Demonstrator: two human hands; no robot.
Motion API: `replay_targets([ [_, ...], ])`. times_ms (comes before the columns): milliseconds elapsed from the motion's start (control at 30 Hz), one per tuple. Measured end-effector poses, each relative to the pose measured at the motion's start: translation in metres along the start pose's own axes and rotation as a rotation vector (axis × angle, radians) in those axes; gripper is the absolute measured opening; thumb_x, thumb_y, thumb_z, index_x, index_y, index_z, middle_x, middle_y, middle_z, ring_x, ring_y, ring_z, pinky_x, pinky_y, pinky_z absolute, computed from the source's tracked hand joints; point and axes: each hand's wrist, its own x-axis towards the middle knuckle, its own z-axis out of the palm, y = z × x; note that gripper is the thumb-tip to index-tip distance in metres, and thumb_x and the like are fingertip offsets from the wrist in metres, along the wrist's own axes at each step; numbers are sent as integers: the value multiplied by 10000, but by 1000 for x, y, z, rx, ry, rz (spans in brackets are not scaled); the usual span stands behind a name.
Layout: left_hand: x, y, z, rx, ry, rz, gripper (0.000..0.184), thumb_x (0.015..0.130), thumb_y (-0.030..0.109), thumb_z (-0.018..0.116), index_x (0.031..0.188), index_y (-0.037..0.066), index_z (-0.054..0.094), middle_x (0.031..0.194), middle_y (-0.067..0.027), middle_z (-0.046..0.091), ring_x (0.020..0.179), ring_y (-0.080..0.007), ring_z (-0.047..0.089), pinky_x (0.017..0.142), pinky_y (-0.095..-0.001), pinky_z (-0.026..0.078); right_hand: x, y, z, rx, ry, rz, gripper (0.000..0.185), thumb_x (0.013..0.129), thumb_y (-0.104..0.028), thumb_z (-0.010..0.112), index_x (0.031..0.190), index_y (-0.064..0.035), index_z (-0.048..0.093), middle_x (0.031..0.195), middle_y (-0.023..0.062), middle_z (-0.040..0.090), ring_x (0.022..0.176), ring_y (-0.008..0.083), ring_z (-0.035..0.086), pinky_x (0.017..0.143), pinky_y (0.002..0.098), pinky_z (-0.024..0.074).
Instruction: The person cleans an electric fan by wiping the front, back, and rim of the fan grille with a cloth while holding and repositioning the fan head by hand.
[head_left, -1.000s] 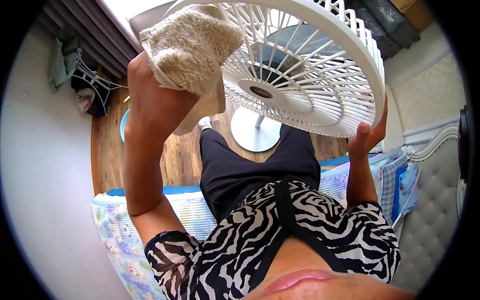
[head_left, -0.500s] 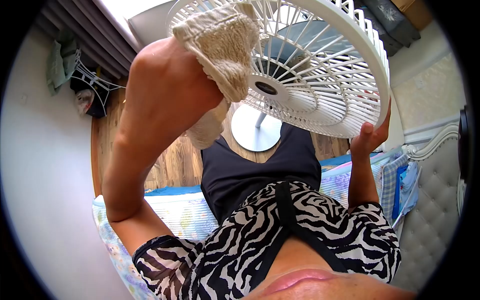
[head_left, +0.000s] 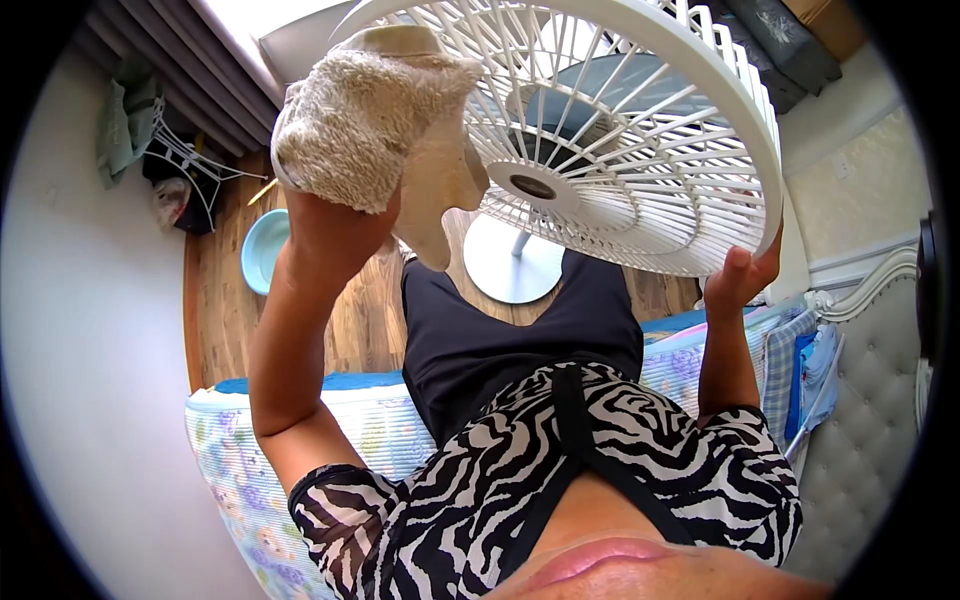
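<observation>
A white fan with a round grille (head_left: 640,150) stands in front of me, its face tilted upward. My left hand (head_left: 340,215) is closed on a beige cloth (head_left: 370,120), which covers most of its fingers and hangs down beside the left part of the grille. Whether the cloth touches the grille is hard to tell. At the grille's lower right rim, my right hand (head_left: 742,275) grips the edge, thumb in front and the other fingers mostly hidden behind. The fan's round white base (head_left: 512,262) rests on the floor between my legs.
A light blue basin (head_left: 264,250) sits on the wooden floor (head_left: 350,325) at the left. Behind it is a white metal rack (head_left: 190,160) near a grey curtain. I sit on a bed with a floral cover (head_left: 240,470); a tufted headboard (head_left: 860,420) is at the right.
My left hand and the cloth first swung right over the grille, then back left, and the basin shows again. My right hand has stayed at the rim, with only a slight shift.
</observation>
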Motion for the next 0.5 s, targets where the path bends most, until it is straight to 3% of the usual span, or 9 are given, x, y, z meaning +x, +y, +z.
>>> replay_targets([
  [100, 0, 5, 6, -92, 17, 111, 459, 713, 41, 766, 1127, -21, 578, 1067, -144, 618, 991, -304, 604, 891, -400, 456, -2, 1, -1, 9, -5, 6, 824, 863, -628, 476, 1358, 27, 415, 1245, 190, 543, 1087, 253, 576, 880, 373, 497],
  [233, 6, 14, 5, 27, 19, 172, 490, 696, 130, 782, 1133, 23, 589, 1146, -128, 590, 987, -335, 604, 826, -411, 475, -1, 4, -1, 23, -5, 3, 826, 864, -624, 481, 1362, 31, 407, 1247, 197, 538, 1061, 256, 589, 871, 375, 501],
  [333, 26, 30, -1, 82, -18, 158, 354, 687, 176, 757, 987, 51, 617, 999, -106, 612, 799, -288, 624, 655, -380, 489, -2, 2, 0, 39, 3, 11, 831, 864, -622, 485, 1362, 38, 403, 1247, 203, 535, 1062, 260, 588, 869, 376, 500],
  [400, 35, 33, -7, 36, -117, 67, 226, 666, 181, 747, 830, 64, 643, 794, -84, 620, 614, -260, 597, 530, -345, 478, -3, 1, 1, 50, 0, 18, 832, 864, -618, 488, 1360, 44, 401, 1247, 207, 534, 1066, 262, 587, 869, 377, 499],
  [500, 51, 19, -16, -42, -162, 122, 142, 654, 71, 686, 776, 47, 617, 784, -100, 614, 670, -300, 596, 602, -396, 483, -2, 5, 0, 48, -4, 7, 838, 861, -620, 495, 1361, 45, 398, 1253, 206, 531, 1066, 261, 590, 864, 377, 501],
])
